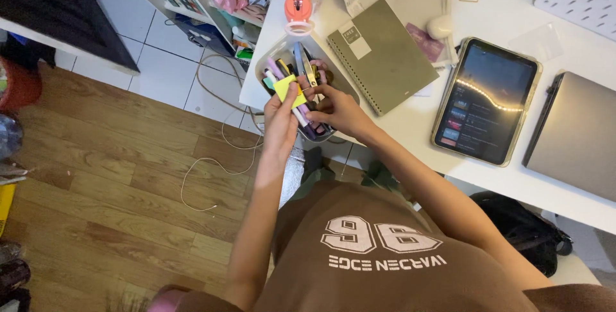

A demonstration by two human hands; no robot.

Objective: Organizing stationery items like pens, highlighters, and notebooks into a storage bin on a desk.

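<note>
A grey pen tray point(272, 53) full of several pens and markers sits at the near left corner of the white desk point(410, 126). My left hand point(280, 119) holds a small yellow sticky-note pad point(287, 89) over the tray. Just to its right, my right hand point(337, 108) has its fingers among the pens and pinches at the pad's edge and a pen beside it. Part of the tray is hidden under both hands.
An olive spiral notebook point(382, 55) lies right of the tray. Further right lie a lit tablet point(486, 100) and a grey laptop point(575, 135). A white cable point(215, 158) trails over the wood floor. A black bag point(523, 225) sits under the desk.
</note>
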